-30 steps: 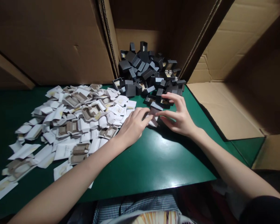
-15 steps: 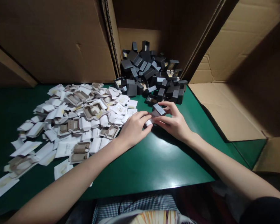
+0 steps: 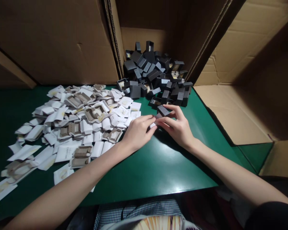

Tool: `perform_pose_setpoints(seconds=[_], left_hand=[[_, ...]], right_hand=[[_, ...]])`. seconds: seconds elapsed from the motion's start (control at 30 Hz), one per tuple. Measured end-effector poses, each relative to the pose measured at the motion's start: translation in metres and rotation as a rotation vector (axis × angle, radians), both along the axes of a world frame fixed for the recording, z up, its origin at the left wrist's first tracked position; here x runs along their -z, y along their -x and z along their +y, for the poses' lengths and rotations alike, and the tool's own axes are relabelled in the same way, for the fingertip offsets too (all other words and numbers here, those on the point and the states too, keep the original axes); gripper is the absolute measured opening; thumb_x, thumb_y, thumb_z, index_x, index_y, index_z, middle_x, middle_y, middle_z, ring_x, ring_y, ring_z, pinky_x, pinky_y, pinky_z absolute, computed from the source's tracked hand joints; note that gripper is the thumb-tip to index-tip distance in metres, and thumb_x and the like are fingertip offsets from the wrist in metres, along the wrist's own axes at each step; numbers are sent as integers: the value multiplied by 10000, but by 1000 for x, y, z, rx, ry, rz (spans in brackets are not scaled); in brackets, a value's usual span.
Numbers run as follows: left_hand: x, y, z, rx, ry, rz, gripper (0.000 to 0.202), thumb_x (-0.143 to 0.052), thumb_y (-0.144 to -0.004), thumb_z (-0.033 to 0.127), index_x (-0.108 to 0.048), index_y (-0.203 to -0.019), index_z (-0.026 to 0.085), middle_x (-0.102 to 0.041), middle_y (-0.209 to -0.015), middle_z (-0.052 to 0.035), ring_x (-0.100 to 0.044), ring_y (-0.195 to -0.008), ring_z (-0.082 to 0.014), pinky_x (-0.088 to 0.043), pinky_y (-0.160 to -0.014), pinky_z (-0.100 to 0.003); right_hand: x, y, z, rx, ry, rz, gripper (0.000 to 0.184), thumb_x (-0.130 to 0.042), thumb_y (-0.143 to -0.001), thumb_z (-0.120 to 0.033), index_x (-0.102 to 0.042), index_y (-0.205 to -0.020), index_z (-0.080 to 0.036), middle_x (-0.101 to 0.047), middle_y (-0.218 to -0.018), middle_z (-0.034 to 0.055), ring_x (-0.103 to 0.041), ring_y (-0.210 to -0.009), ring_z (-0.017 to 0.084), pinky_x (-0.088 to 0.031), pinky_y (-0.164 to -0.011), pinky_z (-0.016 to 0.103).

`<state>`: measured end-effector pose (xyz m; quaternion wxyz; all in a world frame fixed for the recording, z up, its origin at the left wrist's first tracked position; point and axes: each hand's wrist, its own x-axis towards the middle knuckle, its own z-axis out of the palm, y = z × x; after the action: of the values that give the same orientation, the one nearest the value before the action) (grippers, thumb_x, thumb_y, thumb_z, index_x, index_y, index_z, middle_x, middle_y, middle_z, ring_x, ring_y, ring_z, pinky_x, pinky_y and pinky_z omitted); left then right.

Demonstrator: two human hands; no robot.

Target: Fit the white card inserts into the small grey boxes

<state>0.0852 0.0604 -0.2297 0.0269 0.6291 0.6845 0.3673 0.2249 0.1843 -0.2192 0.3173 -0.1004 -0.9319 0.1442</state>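
Note:
My right hand (image 3: 179,124) has its thumb and fingers closed around a small dark box (image 3: 163,110), held just above the table. Close against it, my left hand (image 3: 139,129) pinches a small white folded piece (image 3: 153,125) that meets the underside of the dark box. Whether the white piece is inside the box or only touching it, I cannot tell, since my fingers cover the join. A heap of white printed card pieces (image 3: 67,153) with grey-brown folded inserts lies to the left. Behind my hands is a pile of black boxes (image 3: 135,89), some of them open.
The green table (image 3: 144,172) carries everything. Large cardboard boxes (image 3: 62,41) stand along its back. On the right, an open cardboard carton (image 3: 232,111) rests on the table with its flap spread. The table's front edge runs close to my lap.
The dark box in my right hand has tilted slightly, its top looking darker now. Both hands stay almost in place, and the piles are as before.

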Motion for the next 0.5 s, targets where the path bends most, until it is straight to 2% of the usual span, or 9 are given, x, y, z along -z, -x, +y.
perform_pose_setpoints(seconds=[0.5], left_hand=[[-2,-1,4,-24,10,-34,201,-526,-879,194,-710,-951,156,-669,-1035,-29,-650,-915,-172,-530,-819,-289]], right_hand=[[-1,0,-4,22,-49,5,110,-575,-863,-186,-681,-852,-159,-460,-1186,132,-536,-956,177,-507,-763,309]])
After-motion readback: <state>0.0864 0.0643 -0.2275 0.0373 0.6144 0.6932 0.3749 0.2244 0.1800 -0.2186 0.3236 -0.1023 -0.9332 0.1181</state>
